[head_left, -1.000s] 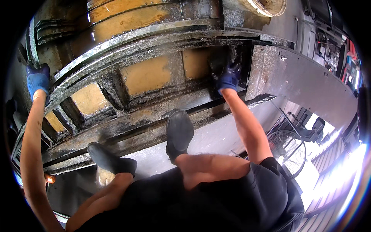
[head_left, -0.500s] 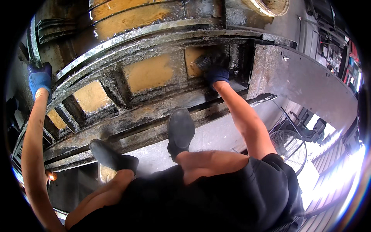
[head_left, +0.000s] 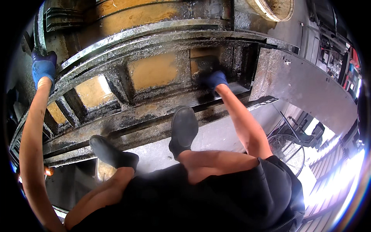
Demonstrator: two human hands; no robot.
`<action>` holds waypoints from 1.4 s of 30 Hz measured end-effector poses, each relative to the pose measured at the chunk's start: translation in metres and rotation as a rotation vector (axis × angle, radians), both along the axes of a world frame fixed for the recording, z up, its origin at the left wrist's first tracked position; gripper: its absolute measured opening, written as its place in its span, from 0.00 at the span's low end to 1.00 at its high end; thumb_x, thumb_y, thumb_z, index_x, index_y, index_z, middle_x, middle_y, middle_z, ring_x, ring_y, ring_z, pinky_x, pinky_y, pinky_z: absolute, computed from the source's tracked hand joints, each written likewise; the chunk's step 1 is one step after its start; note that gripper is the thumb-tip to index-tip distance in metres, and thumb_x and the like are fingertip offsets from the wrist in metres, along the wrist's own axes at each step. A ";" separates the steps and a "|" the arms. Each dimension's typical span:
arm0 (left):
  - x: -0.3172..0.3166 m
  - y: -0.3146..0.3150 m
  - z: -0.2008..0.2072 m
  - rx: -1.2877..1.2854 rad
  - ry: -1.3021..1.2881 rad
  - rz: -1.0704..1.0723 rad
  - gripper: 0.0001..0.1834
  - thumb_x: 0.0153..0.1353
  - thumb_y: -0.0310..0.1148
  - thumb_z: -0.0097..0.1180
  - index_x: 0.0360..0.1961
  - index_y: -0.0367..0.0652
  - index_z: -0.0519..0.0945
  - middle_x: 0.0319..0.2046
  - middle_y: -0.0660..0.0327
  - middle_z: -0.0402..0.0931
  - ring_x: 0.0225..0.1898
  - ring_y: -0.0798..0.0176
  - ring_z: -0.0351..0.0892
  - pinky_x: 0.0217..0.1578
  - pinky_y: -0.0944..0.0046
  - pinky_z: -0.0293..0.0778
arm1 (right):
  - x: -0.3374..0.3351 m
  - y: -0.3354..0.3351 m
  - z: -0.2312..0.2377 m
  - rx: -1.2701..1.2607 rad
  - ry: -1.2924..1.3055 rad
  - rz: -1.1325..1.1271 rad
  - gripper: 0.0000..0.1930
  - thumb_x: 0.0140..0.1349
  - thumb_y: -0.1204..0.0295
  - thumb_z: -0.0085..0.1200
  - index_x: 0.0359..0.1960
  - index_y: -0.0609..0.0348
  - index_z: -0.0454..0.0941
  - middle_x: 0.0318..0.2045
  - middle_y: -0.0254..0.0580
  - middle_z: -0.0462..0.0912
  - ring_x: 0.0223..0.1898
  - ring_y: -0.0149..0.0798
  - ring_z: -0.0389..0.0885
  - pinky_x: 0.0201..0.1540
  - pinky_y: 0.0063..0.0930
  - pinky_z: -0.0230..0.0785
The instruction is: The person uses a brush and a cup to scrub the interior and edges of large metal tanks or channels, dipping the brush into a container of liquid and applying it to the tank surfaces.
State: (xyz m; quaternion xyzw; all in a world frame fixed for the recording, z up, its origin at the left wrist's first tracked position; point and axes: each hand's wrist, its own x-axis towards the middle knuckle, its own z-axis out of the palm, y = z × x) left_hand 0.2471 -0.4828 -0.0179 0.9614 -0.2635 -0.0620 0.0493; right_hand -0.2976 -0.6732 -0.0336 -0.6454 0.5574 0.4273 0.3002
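Note:
My left hand [head_left: 43, 70], in a blue glove with dark fingers, is closed around an upright metal bar [head_left: 39, 33] at the far left. In a blue glove too, my right hand [head_left: 215, 80] reaches down into a bay of a long, grimy metal frame [head_left: 154, 98]. A dark, flat-looking thing [head_left: 205, 64] lies at its fingers, over the tan panel there. Motion blur and black grime hide the fingertips and what that thing is. Left of it, a larger tan panel [head_left: 154, 72] shows between the frame's ribs.
My black boots [head_left: 184, 127] stand at the frame's near edge. A flat metal plate [head_left: 301, 83] stretches off to the right, with a caged fan [head_left: 286, 152] below it. At the top right is a dirty whitish bucket [head_left: 259, 5]. Curved metal rails [head_left: 147, 36] run beyond the bays.
My right hand has drawn slightly nearer to me within the bay, and the dark thing at its fingers shows more. My left hand stays on the bar. The whole view has shifted a little.

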 end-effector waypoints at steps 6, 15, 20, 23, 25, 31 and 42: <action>0.018 0.011 -0.006 0.005 -0.007 -0.028 0.33 0.52 0.43 0.58 0.55 0.34 0.69 0.44 0.35 0.78 0.50 0.34 0.76 0.49 0.47 0.70 | -0.031 -0.002 0.027 -0.125 -0.463 -0.373 0.44 0.43 0.64 0.72 0.63 0.63 0.65 0.53 0.50 0.77 0.53 0.41 0.77 0.53 0.30 0.70; 0.003 0.008 -0.002 -0.061 -0.030 0.008 0.37 0.52 0.37 0.56 0.64 0.39 0.62 0.46 0.36 0.77 0.50 0.36 0.77 0.51 0.48 0.71 | -0.050 -0.053 0.152 -0.031 -0.994 -0.745 0.35 0.57 0.69 0.62 0.66 0.61 0.62 0.58 0.42 0.74 0.58 0.38 0.72 0.60 0.31 0.65; -0.016 -0.011 0.012 0.022 0.060 0.080 0.35 0.53 0.35 0.56 0.63 0.41 0.63 0.47 0.35 0.76 0.51 0.34 0.75 0.53 0.47 0.71 | -0.034 -0.121 0.192 -0.682 -1.206 -0.740 0.30 0.59 0.69 0.61 0.63 0.60 0.66 0.54 0.43 0.77 0.53 0.39 0.77 0.56 0.38 0.72; -0.009 -0.001 0.017 -0.026 0.037 0.046 0.34 0.55 0.36 0.55 0.63 0.43 0.63 0.48 0.36 0.76 0.51 0.35 0.75 0.52 0.47 0.71 | -0.021 -0.188 0.175 -0.918 -1.233 -0.454 0.45 0.52 0.63 0.68 0.68 0.63 0.54 0.59 0.52 0.70 0.57 0.43 0.72 0.59 0.38 0.69; -0.009 0.001 0.013 -0.065 0.015 0.013 0.33 0.55 0.36 0.55 0.63 0.43 0.63 0.48 0.37 0.75 0.51 0.35 0.75 0.52 0.47 0.71 | 0.001 -0.215 0.165 -1.160 -1.087 -0.282 0.53 0.46 0.60 0.73 0.69 0.64 0.50 0.62 0.55 0.65 0.62 0.45 0.66 0.63 0.38 0.63; -0.028 -0.016 0.029 -0.061 0.101 0.076 0.32 0.55 0.32 0.56 0.63 0.44 0.64 0.52 0.41 0.74 0.54 0.39 0.74 0.55 0.50 0.70 | 0.043 -0.207 0.141 -1.571 -0.482 0.444 0.60 0.36 0.56 0.77 0.69 0.64 0.51 0.63 0.56 0.63 0.67 0.49 0.59 0.67 0.43 0.54; -0.023 -0.011 0.021 -0.102 0.108 0.106 0.33 0.55 0.34 0.54 0.64 0.45 0.62 0.50 0.38 0.75 0.52 0.37 0.75 0.53 0.48 0.71 | 0.037 -0.199 0.152 -1.716 -0.583 0.562 0.62 0.40 0.51 0.73 0.72 0.57 0.43 0.62 0.61 0.62 0.67 0.58 0.51 0.60 0.54 0.63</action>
